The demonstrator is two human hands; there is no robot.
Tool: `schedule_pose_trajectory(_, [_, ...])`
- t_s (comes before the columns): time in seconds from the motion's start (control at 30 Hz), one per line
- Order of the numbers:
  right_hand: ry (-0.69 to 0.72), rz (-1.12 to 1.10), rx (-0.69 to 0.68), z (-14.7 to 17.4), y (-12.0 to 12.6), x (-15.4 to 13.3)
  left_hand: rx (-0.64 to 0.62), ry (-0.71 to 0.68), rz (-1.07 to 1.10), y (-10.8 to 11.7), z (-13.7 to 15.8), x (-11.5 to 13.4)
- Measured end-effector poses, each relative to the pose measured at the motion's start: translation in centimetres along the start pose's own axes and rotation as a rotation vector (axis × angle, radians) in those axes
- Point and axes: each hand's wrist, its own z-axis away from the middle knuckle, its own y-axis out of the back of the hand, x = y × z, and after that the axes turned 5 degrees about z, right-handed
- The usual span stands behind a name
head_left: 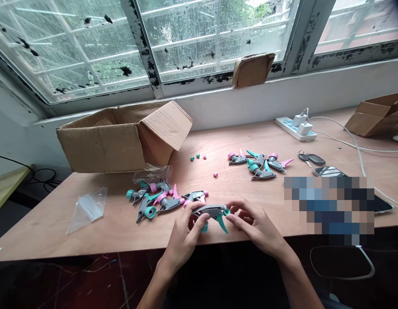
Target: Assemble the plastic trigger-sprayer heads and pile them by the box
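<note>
My left hand (187, 229) is closed round the body of a grey trigger spray head (211, 210) with a green trigger and a green collar, held over the table's front edge. At its front end, the thumb and fingers of my right hand (252, 223) pinch a small green nozzle cap (226, 211). Just beyond my left hand lies a pile of grey spray heads (166, 201) with pink or green parts. A second group of spray heads (259, 163) rests farther back to the right. Between the groups lie a pink nozzle cap (215, 174) and several other small caps (198, 156).
An opened cardboard box (102, 148) stands at the back left, near a clear plastic bag (87, 210). To the right are a power strip (295, 128) with white cables, keys (305, 159), a phone (329, 171) and another carton (372, 116). Part of the right side is blurred.
</note>
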Motion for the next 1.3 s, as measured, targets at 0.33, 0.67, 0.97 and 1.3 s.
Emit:
schedule_pose_trajectory(0.33, [0.022, -0.132, 0.101, -0.10, -0.20, 0.41, -0.047, -0.064, -0.147, -0.19, 0.02, -0.99])
schedule_pose_trajectory(0.67, [0.243, -0.064, 0.106, -0.42, 0.14, 0.51, -0.052, -0.108, -0.165, -0.27, -0.05, -0.48])
schedule_pose_trajectory(0.97, [0.071, -0.042, 0.055, -0.17, 0.05, 0.17, -0.046, -0.088, -0.171, -0.15, -0.05, -0.63])
schedule_pose_trajectory(1.3, [0.039, 0.045, 0.063, -0.41, -0.10, 0.12, -0.083, -0.097, -0.156, -0.09, -0.03, -0.42])
